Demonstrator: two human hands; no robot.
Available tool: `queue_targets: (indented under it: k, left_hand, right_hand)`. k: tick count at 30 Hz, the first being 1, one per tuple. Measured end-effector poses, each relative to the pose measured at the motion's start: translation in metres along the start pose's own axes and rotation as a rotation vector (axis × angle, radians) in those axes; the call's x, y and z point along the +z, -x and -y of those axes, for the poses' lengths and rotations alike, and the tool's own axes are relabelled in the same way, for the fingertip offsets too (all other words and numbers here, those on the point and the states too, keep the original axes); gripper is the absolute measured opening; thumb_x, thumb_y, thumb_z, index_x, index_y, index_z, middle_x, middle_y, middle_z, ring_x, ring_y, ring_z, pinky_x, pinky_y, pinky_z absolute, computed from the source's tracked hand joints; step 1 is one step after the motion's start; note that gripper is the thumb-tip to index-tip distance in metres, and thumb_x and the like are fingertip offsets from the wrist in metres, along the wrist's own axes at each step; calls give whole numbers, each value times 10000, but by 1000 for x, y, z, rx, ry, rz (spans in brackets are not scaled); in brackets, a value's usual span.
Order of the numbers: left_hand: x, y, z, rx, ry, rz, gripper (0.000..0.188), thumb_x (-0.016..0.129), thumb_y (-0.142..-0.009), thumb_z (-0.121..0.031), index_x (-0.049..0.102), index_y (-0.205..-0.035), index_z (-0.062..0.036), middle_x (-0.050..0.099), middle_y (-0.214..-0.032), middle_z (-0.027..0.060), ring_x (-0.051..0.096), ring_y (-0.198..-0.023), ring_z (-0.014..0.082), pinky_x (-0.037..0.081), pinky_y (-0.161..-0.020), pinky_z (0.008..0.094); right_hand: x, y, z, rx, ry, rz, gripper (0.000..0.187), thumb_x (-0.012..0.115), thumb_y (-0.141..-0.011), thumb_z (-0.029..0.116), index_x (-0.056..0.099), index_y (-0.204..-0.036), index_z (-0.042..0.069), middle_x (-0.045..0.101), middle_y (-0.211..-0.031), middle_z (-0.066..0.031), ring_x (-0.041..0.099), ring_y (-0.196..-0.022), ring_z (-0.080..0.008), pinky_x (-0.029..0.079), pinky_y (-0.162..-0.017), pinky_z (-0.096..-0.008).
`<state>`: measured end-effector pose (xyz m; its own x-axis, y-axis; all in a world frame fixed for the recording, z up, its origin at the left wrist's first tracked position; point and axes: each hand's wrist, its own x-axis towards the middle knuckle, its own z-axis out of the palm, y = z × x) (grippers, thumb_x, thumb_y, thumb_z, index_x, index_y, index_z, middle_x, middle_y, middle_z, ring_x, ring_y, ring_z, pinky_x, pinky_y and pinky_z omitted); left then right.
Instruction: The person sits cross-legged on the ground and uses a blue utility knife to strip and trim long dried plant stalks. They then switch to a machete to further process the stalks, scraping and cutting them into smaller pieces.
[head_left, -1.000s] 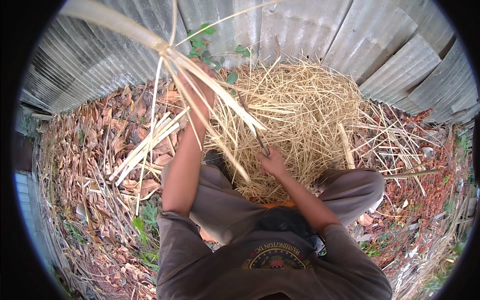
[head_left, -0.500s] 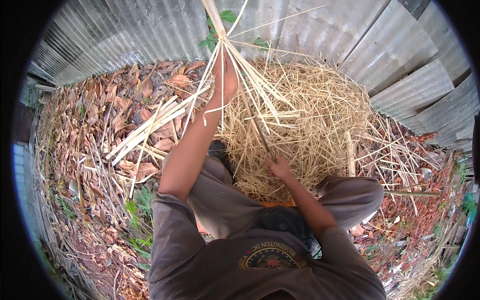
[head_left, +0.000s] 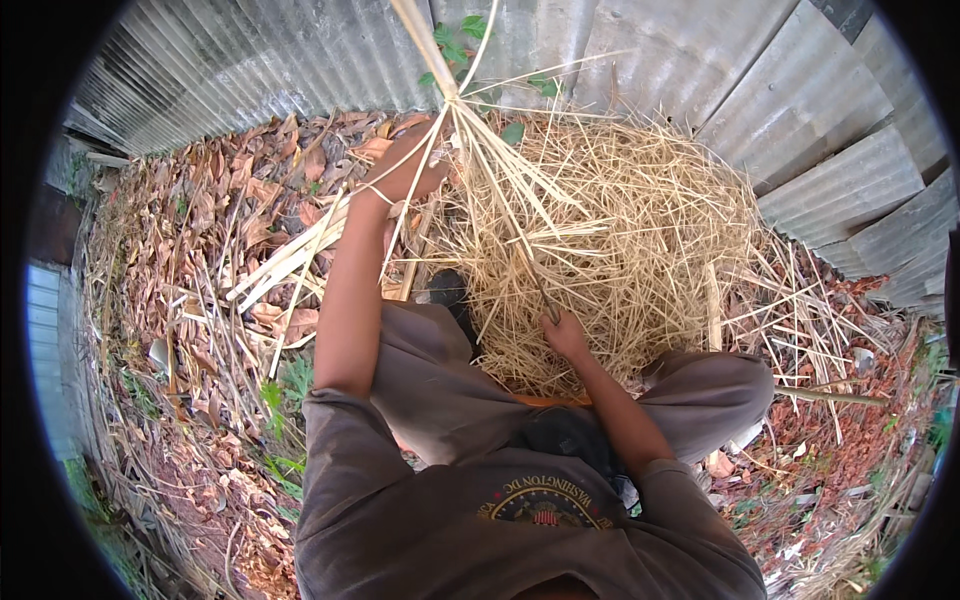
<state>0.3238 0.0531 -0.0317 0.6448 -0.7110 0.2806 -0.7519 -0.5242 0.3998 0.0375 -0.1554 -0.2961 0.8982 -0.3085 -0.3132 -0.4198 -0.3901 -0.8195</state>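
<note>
A pale bamboo pole (head_left: 424,45) comes in from the top edge, its near end split into several thin strips (head_left: 515,170) that fan out toward me. Just left of the split, my left hand (head_left: 405,168) is beside and partly behind the strips, its fingers seemingly apart; strips cross in front of it. My right hand (head_left: 565,332) is wrapped around a long, thin dark knife (head_left: 546,298). The blade points up toward the strips, and its far part is hard to make out among them.
A big heap of straw-coloured shavings (head_left: 640,240) lies in front of my legs. Loose split bamboo pieces (head_left: 290,258) rest on dry leaves (head_left: 215,205) at left. Corrugated metal sheets (head_left: 640,70) stand along the far side. More thin sticks (head_left: 790,310) are scattered at right.
My left hand has shifted left, away from right behind the split, and its wrist has turned. My right hand has moved slightly right and down with the knife.
</note>
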Motion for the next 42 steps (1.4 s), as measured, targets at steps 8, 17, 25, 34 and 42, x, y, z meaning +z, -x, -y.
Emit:
queue_targets:
  k: [8,17,25,34,42]
  left_hand:
    - [-87,5,10,-232,1386,-596,652,538,-931,-293,287,-1457,-1,410,-1439,211,361,-1367,324,350,-1078,523]
    - [-62,-108,27,-728,782,-649,928,516,-902,-634,199,-1494,6,353,-1455,225,354,-1348,288,320,-1078,517]
    - [-19,-127,50,-548,946,-464,631,390,-989,-561,528,-1285,-21,616,-1111,119,618,-977,203,484,-872,374]
    - [-63,-113,-23,-373,981,-924,530,376,-971,-613,558,-917,-118,469,-744,3,496,-690,140,414,-592,259]
    - [-49,-73,-99,-32,1454,-450,649,341,-936,-689,456,-811,-62,433,-607,28,464,-540,126,396,-510,268]
  right_hand:
    - [15,-5,-20,33,95,-63,329,583,-911,321,560,-780,20,531,-603,-107,516,-540,-233,429,-578,-408]
    - [-7,0,6,141,106,67,329,578,-917,321,570,-816,8,551,-624,-122,545,-559,-259,430,-567,-426]
    - [7,2,-22,98,139,-32,322,580,-909,298,567,-776,5,539,-617,-133,517,-534,-275,437,-567,-422]
    - [3,12,-16,154,-21,-41,320,586,-903,271,528,-710,23,485,-543,-84,493,-483,-210,420,-518,-398]
    - [-30,21,25,449,-451,96,247,602,-885,253,566,-778,33,491,-528,-49,484,-426,-145,384,-418,-337]
